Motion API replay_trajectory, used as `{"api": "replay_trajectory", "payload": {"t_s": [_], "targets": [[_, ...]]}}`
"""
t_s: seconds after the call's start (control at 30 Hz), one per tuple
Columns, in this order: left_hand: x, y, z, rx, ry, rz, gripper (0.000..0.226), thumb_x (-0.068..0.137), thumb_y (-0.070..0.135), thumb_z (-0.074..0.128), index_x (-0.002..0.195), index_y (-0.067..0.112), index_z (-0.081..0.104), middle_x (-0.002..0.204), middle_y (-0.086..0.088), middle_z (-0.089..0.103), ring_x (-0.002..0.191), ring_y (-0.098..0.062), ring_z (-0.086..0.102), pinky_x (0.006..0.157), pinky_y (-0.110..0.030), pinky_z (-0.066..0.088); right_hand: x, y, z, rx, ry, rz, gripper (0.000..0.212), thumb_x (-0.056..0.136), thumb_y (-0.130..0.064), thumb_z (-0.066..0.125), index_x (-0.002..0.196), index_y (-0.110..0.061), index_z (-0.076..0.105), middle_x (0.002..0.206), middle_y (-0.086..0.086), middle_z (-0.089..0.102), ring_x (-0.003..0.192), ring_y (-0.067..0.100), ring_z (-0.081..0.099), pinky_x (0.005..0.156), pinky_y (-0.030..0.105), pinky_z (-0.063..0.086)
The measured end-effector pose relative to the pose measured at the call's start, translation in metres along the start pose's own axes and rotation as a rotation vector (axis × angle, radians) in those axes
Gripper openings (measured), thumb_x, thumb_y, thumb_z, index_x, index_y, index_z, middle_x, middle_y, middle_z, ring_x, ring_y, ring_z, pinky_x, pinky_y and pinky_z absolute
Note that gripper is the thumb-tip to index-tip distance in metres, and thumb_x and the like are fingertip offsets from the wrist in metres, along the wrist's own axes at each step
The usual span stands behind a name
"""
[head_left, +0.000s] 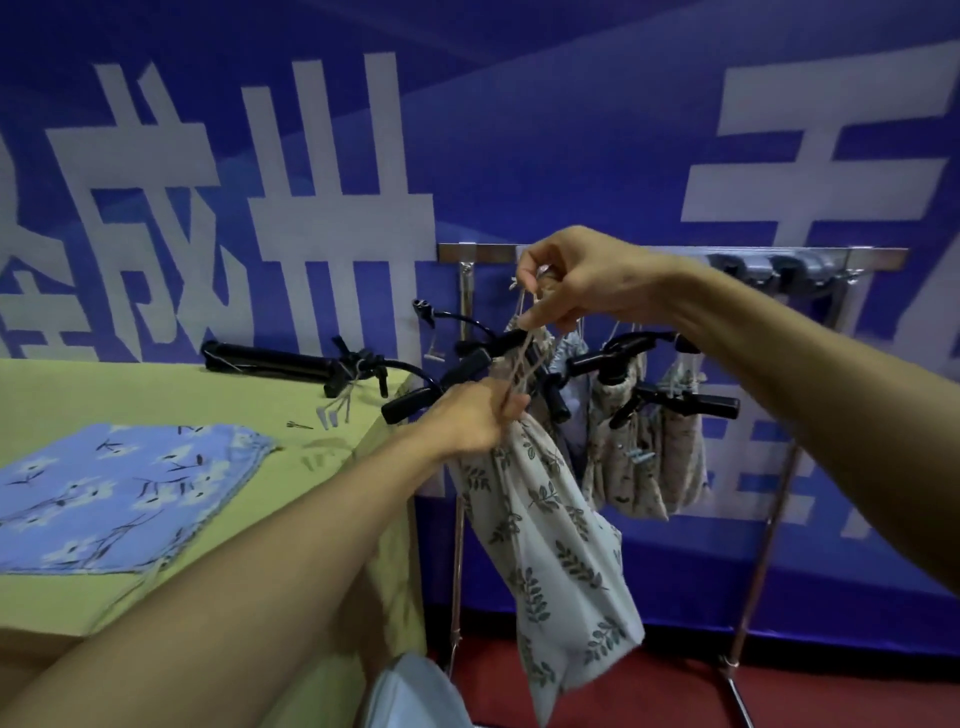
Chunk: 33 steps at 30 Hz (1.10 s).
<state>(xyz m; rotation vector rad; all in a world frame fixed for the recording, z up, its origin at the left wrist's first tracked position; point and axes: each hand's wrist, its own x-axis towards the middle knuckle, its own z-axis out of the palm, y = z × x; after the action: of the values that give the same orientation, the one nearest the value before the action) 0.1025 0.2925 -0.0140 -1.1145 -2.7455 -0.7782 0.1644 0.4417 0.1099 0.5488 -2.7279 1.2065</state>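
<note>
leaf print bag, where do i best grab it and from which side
Best grip: the gathered neck of the leaf-print bag, just under its cord, coming from the table side. It is bunched narrow there, the body below hangs loose and wide, and other bags crowd its far side.

My left hand (467, 418) and right hand (587, 280) are bare. My left arm (249, 582) and right arm (810, 379) are bare too, from the wrist to the frame's edge, the forearms slim and smooth. Below my left arm, at the bottom edge, shows a rounded fold of plain pale blue-grey cloth (415, 693). It looks like my clothing, but I cannot tell which garment.
</note>
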Motion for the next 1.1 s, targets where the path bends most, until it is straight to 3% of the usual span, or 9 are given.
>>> {"api": "replay_trajectory", "payload": {"t_s": [0.13,0.27,0.4,0.53,0.67,0.77,0.83,1.0,1.1], "targets": [[0.001,0.033,-0.007,-0.555,0.08,0.011,0.022,0.091,0.019,0.065,0.111,0.01,0.064,0.102,-0.002,0.068,0.091,-0.012,0.064,0.075,-0.017,0.05,-0.012,0.002,-0.019,0.125,0.051,-0.039,0.023,0.077,0.001,0.074,0.084,-0.011,0.056,0.059,0.003,0.045,0.056,0.015,0.053,0.051,0.024,0.048],[0.005,0.063,-0.01,-0.857,0.163,0.062,0.006,0.087,0.011,0.068,0.085,0.006,0.066,0.075,-0.006,0.071,0.069,-0.016,0.067,0.071,-0.023,0.054,-0.029,0.005,-0.036,0.106,-0.007,-0.037,0.021,0.08,-0.002,0.072,0.093,-0.01,0.057,0.058,0.002,0.048,0.051,0.011,0.05,0.053,0.026,0.047],[0.021,0.09,-0.007,-1.148,0.076,0.034,0.011,0.092,0.006,0.06,0.081,0.007,0.058,0.059,-0.001,0.058,0.052,-0.012,0.058,0.059,-0.025,0.056,-0.06,0.026,-0.061,-0.002,0.009,0.02,0.023,0.081,-0.007,0.071,0.099,-0.005,0.058,0.062,0.001,0.052,0.055,0.012,0.048,0.05,0.024,0.047],[0.036,0.115,0.002,-1.047,-0.092,0.034,0.015,0.095,0.005,0.054,0.083,0.002,0.062,0.049,0.001,0.044,0.041,-0.009,0.043,0.053,-0.024,0.054,-0.095,0.057,-0.085,-0.397,-0.051,0.172,0.01,0.085,-0.009,0.069,0.093,-0.006,0.064,0.066,0.002,0.055,0.058,0.012,0.053,0.056,0.026,0.047],[0.047,0.152,0.015,-0.905,-0.31,0.052,0.018,0.097,0.006,0.051,0.1,-0.005,0.065,0.051,0.0,0.037,0.046,-0.012,0.04,0.067,-0.032,0.059,-0.128,0.08,-0.114,-0.342,-0.023,0.212,0.006,0.088,-0.006,0.064,0.085,-0.006,0.069,0.069,0.003,0.062,0.059,0.012,0.056,0.056,0.02,0.048],[0.063,0.181,0.032,-0.833,-0.426,0.083,0.02,0.1,0.009,0.047,0.099,0.0,0.065,0.057,-0.003,0.038,0.049,-0.014,0.045,0.082,-0.044,0.059,-0.15,0.1,-0.138,-0.235,0.032,0.215,0.008,0.089,-0.004,0.061,0.089,-0.003,0.069,0.075,0.009,0.067,0.065,0.017,0.063,0.06,0.021,0.052],[0.078,0.195,0.043,-0.803,-0.418,0.091,0.021,0.101,0.011,0.045,0.093,0.003,0.063,0.059,-0.004,0.041,0.049,-0.014,0.048,0.086,-0.049,0.056,-0.159,0.114,-0.149,-0.174,0.11,0.201,0.009,0.088,-0.006,0.062,0.09,-0.004,0.07,0.075,0.009,0.068,0.067,0.018,0.065,0.062,0.024,0.055],[0.118,0.211,0.063,-0.747,-0.251,0.122,0.022,0.102,0.014,0.043,0.088,0.005,0.058,0.06,-0.006,0.046,0.045,-0.014,0.052,0.061,-0.033,0.059,-0.163,0.147,-0.159,-0.163,0.398,0.13,0.008,0.086,-0.011,0.066,0.089,-0.006,0.071,0.074,0.008,0.069,0.061,0.014,0.064,0.058,0.025,0.056],[0.149,0.213,0.072,-0.7,-0.155,0.151,0.023,0.101,0.011,0.043,0.086,0.006,0.06,0.063,-0.007,0.054,0.053,-0.019,0.061,0.06,-0.032,0.059,-0.152,0.168,-0.163,-0.189,0.565,0.116,0.009,0.086,-0.014,0.068,0.088,-0.006,0.073,0.075,0.01,0.072,0.056,0.013,0.059,0.053,0.026,0.054]]}}
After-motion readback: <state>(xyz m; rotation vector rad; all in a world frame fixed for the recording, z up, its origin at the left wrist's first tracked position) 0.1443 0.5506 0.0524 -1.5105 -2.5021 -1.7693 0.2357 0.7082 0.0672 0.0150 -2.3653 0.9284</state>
